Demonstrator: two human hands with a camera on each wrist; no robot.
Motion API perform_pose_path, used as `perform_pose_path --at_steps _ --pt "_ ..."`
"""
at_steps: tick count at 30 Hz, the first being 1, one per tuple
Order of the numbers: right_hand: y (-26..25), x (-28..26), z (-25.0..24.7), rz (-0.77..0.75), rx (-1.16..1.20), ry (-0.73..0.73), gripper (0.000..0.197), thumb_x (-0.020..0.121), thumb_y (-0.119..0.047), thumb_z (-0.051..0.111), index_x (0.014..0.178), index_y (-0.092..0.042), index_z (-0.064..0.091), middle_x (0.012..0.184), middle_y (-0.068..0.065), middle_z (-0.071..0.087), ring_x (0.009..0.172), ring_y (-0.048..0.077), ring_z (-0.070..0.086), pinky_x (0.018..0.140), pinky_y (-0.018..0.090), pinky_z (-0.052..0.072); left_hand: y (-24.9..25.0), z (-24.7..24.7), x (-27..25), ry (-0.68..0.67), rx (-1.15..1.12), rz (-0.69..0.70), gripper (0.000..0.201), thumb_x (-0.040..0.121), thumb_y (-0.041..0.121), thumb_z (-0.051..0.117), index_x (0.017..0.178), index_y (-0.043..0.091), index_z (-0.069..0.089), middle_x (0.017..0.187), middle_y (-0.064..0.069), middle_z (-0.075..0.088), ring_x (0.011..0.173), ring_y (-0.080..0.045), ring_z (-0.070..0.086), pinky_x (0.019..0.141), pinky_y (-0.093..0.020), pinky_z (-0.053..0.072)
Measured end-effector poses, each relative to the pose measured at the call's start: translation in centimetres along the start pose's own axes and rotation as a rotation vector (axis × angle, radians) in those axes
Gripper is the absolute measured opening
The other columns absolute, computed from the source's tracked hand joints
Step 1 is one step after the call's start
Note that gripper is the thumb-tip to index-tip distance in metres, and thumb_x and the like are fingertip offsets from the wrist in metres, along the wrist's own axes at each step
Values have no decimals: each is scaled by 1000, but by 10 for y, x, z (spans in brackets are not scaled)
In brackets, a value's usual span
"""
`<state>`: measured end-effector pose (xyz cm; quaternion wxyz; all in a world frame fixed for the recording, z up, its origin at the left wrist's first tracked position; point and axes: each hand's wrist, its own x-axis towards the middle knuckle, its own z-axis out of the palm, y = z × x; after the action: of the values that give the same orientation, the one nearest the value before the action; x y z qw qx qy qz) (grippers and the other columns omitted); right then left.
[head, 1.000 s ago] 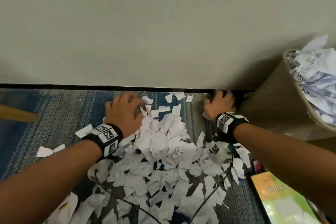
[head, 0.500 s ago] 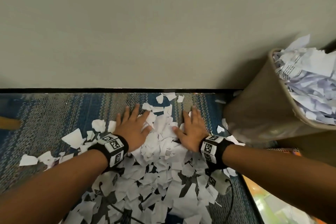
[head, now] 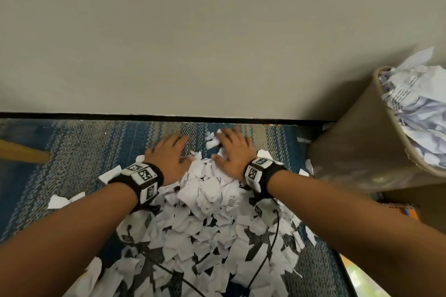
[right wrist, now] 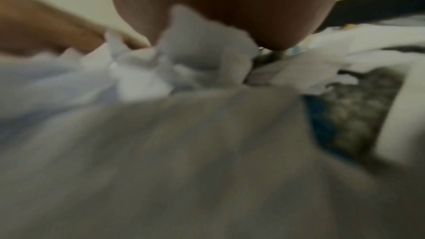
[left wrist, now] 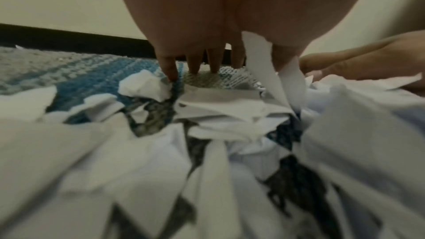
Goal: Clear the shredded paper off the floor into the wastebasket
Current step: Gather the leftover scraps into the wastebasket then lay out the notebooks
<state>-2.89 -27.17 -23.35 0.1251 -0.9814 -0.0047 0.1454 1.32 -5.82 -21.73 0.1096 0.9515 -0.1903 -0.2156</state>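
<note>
White shredded paper (head: pixel 205 202) lies in a broad heap on the blue and grey carpet (head: pixel 96 147), thickest between my wrists. My left hand (head: pixel 169 158) lies flat on the heap's far left edge, fingers straight and their tips on the carpet (left wrist: pixel 170 72). My right hand (head: pixel 233 152) lies flat on the heap's far right edge, fingers spread over loose scraps. The right wrist view is blurred, with paper (right wrist: pixel 202 52) bunched under the palm. The tan wastebasket (head: pixel 357 147) stands to the right, tilted, packed with crumpled paper (head: pixel 420 113).
A beige wall with a black baseboard (head: pixel 144 117) runs just beyond my fingertips. A wooden leg (head: pixel 21 152) juts in at the left. A black cable (head: pixel 275 243) runs through the paper. A green and yellow flat object (head: pixel 362 279) lies at the lower right.
Both hands have drawn in from far apart at the baseboard to side by side, and the paper between them has bunched into a taller heap.
</note>
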Motion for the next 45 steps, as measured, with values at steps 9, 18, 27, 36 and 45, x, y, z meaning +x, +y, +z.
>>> perform_pose_path --at_steps 9,18,27,36,45 --pt "42 -53 -26 -53 65 182 64 87 -49 46 145 -24 35 154 8 28 142 28 24 117 49 20 4 0 -29 1 -9 213 55 91 53 19 144 42 31 153 14 31 139 -16 31 113 -50 20" --pt "79 -67 -14 504 0 -59 93 85 -75 34 154 -18 9 160 18 -1 146 39 1 119 50 8 -101 8 -73 -60 26 -554 70 85 77 16 148 49 2 161 0 -4 144 -42 1 111 -67 9" --pt "0 -125 -3 50 185 -226 75 98 -48 42 155 -19 4 162 6 -9 149 27 6 119 41 10 -11 36 -113 -118 -158 -125 66 101 46 27 154 20 -2 161 -6 -8 148 -29 -5 119 -51 6" --pt "56 -136 -13 496 3 120 76 89 -58 46 152 -25 18 160 13 8 144 37 12 115 57 18 -119 -4 -136 111 39 -490 60 95 55 27 148 29 20 157 -9 14 141 -38 19 109 -61 25" --pt "15 -150 20 316 46 -85 93 86 -76 27 154 -18 5 160 18 -5 147 38 2 120 50 13 -47 32 -147 -93 -241 -448 77 99 52 27 152 6 -2 159 -16 -9 146 -35 -7 118 -44 3"
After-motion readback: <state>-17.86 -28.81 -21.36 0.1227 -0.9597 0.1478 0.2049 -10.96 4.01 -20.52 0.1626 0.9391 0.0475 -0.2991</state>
